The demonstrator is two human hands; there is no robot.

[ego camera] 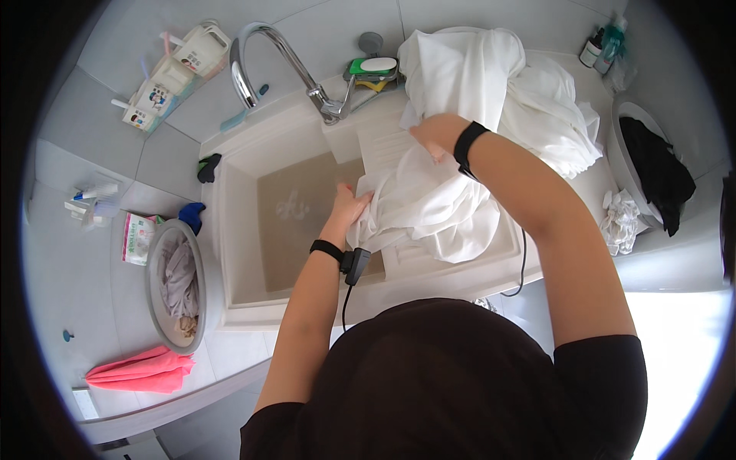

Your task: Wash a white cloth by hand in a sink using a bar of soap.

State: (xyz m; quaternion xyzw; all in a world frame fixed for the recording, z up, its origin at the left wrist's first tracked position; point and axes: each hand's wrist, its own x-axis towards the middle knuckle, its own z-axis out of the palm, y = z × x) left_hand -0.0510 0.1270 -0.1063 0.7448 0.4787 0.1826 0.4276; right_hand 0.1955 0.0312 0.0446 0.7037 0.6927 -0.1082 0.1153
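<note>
A large white cloth (443, 207) lies bunched over the ribbed washboard side of a pale laundry sink (241, 313). My left hand (349, 207) grips its left edge, over the basin, with the thumb towards the cloth. Bent down at the wrist, my right hand (440, 137) is at the upper part of the same cloth; its fingers are partly hidden, so I cannot tell whether they grip. Behind it, more white fabric (463, 75) is heaped at the back. Cloudy water (293, 241) with a patch of foam stands in the basin.
A chrome faucet (276, 37) arches over the basin's back edge, beside a soap dish (348, 75). At left stands a grey tub (150, 276) with clothes; at right, another tub (618, 138) holds black fabric. A black cable (347, 305) hangs from my left wrist.
</note>
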